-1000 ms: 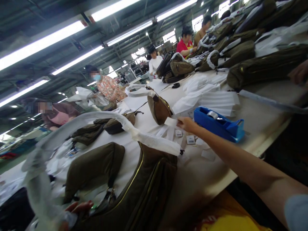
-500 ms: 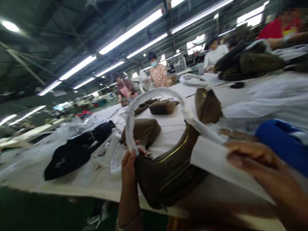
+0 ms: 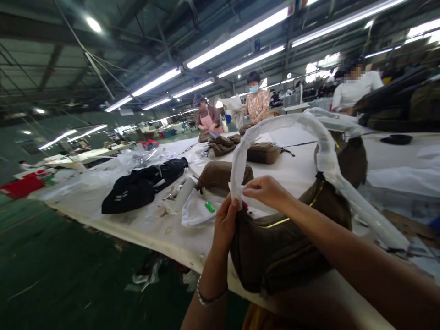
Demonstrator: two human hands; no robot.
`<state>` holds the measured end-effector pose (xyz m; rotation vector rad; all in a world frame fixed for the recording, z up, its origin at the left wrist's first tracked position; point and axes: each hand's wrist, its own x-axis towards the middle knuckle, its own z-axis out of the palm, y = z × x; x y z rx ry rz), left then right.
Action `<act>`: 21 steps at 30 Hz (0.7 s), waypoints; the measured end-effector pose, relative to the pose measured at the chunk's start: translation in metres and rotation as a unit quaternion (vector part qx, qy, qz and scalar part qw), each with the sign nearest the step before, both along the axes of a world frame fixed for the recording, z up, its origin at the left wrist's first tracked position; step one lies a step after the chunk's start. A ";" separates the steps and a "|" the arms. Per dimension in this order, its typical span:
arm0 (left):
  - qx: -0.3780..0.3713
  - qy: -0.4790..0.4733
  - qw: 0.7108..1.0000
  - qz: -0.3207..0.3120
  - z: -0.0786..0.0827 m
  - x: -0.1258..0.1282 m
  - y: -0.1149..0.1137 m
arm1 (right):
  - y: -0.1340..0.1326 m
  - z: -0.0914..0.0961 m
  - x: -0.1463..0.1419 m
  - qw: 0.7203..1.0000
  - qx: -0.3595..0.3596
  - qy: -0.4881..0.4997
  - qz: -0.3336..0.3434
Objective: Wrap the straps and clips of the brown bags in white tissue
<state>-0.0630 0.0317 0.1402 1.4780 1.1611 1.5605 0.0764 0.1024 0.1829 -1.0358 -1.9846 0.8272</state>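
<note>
An olive-brown handbag (image 3: pixel 288 238) with a gold zip line rests on the near edge of the white table (image 3: pixel 165 233). Its strap (image 3: pixel 275 126) arches up, wrapped in white paper. My left hand (image 3: pixel 225 220) grips the strap's lower left end where it meets the bag. My right hand (image 3: pixel 266 190) pinches the white wrap at the same spot, fingers closed on it, touching the left hand.
A black bag (image 3: pixel 140 188), a white roll (image 3: pixel 184 195), a green lighter (image 3: pixel 210 207) and more brown bags (image 3: pixel 263 151) lie on the table. Other people work at the far side (image 3: pixel 256 103). Dark green floor (image 3: pixel 51 266) lies left of the table edge.
My right hand came back from the far side of the table by the blue tape dispenser and now pinches the strap wrap beside my left hand. My view swung left.
</note>
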 end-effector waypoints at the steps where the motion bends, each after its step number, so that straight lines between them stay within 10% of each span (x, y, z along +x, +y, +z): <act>1: -0.001 0.000 1.000 0.004 0.000 -0.002 0.001 | 0.001 0.001 -0.005 1.000 -0.015 0.014 0.015; 15: -0.025 -0.148 0.988 -0.044 -0.010 -0.008 0.012 | 0.005 -0.006 0.004 0.988 -0.122 0.083 0.035; 21: -0.038 -0.223 0.972 -0.058 -0.013 -0.006 0.013 | 0.001 0.008 -0.002 0.936 -0.278 0.174 0.129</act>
